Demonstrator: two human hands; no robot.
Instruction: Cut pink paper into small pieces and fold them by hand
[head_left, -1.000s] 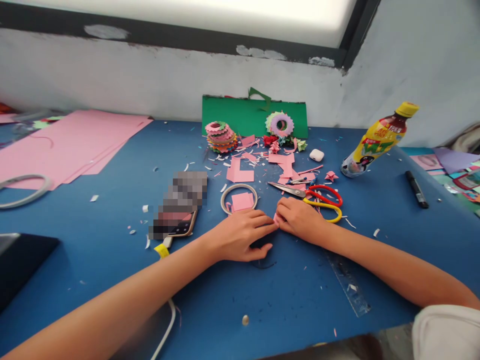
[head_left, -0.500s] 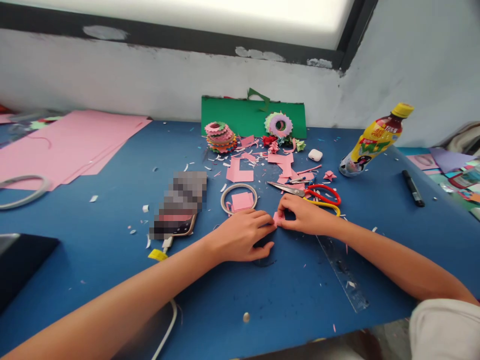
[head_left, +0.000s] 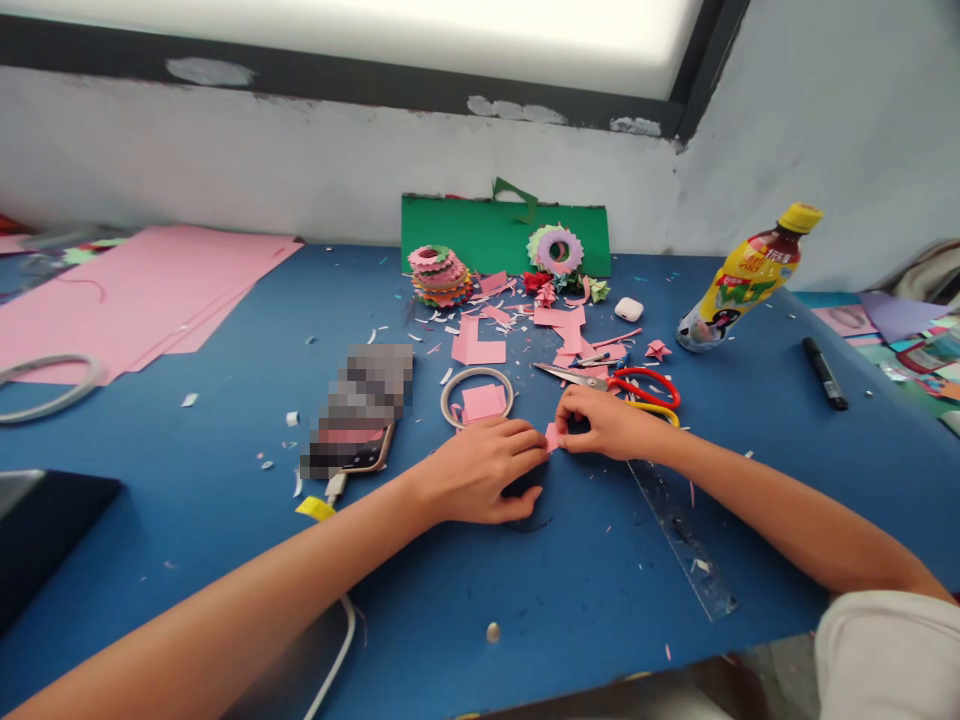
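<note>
At the centre of the blue table (head_left: 585, 580), a small pink paper piece (head_left: 553, 437) is held between both hands. It is pinched by the fingertips of the left hand (head_left: 480, 470), which lies palm-down at its 9 o'clock with the fingers pressed together and the thumb tucked beneath. At its 3 o'clock it is pinched by the thumb and curled fingers of the right hand (head_left: 609, 425). Whether the piece touches the tabletop cannot be told.

A tape ring (head_left: 478, 396) with a pink square inside is seen at 11 o'clock of the left hand, just beside it. Scissors (head_left: 622, 384) with red and yellow handles are laid at 12 o'clock of the right hand, the yellow handle close to the knuckles. A clear ruler (head_left: 681, 537) is found at 5 o'clock of that hand, running under the forearm.

A phone (head_left: 360, 410) is placed at 9 o'clock of the tape ring. Pink scraps (head_left: 480, 345), a stack of paper rosettes (head_left: 440, 276) and a green sheet (head_left: 480, 230) are gathered at 12 o'clock, near the wall. A drink bottle (head_left: 742, 280) is tilted at 2 o'clock, with a black marker (head_left: 825, 373) beside it. Large pink sheets (head_left: 142, 290) are spread at 10 o'clock.
</note>
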